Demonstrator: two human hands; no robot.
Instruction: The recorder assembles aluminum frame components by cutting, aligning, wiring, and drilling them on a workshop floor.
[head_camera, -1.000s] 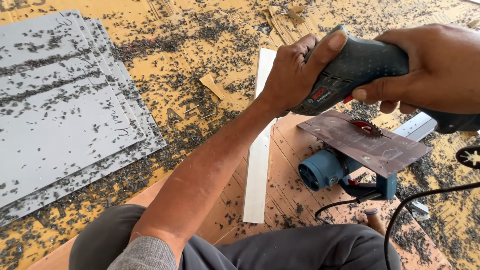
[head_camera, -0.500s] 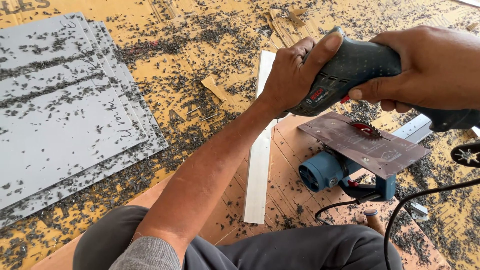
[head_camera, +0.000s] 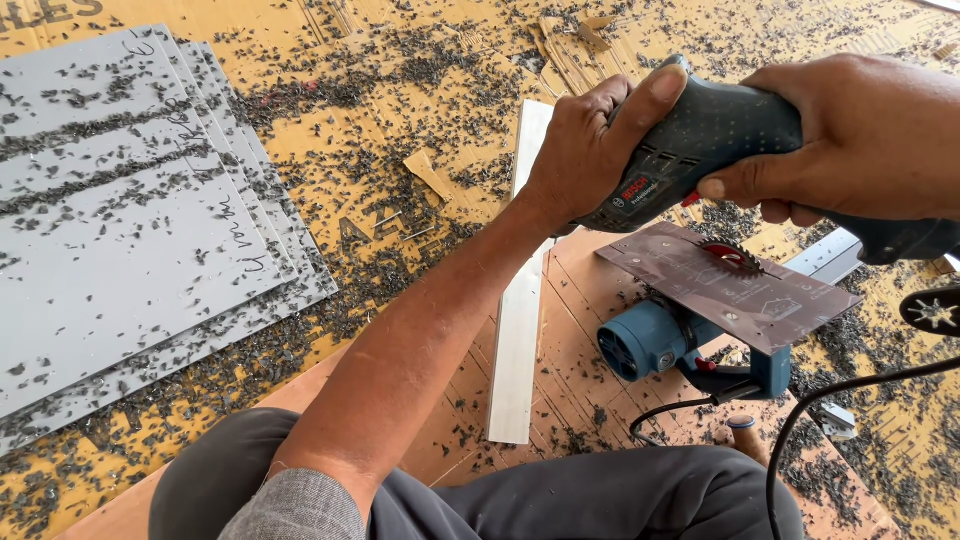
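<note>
a: what's on your far left?

b: a stack of grey sheets (head_camera: 130, 230), fanned a little at the edges, lying on the cardboard floor covering (head_camera: 400, 120). dark shavings (head_camera: 330, 290) are strewn over the sheets and thick around their lower edge.

a: and moving in toward you?

b: a small torn scrap of cardboard (head_camera: 428, 172) sits among the shavings, then a long pale strip (head_camera: 522, 300) runs away from you, its far part passing under your forearm.

a: where's your left hand?

b: your left hand (head_camera: 590, 150) is wrapped around the front end of the dark green power tool (head_camera: 705, 135), thumb stretched along the top, fingers curled under. it's a full, closed grip on the tool's body.

a: where is that tool?

b: held up in the air, above the reddish board (head_camera: 580, 330) and the upturned circular saw (head_camera: 705, 320). that saw lies with its brown base plate (head_camera: 740, 290) facing up, a bit of toothed blade showing through the slot, blue motor housing toward you.

a: and your right hand?

b: your right hand (head_camera: 860, 135) clasps the rear of the same tool, fingers closed over the top. a black cable (head_camera: 830, 400) loops down by your knee at the right, and a grey metal bar (head_camera: 830, 255) lies behind the base plate.
</note>
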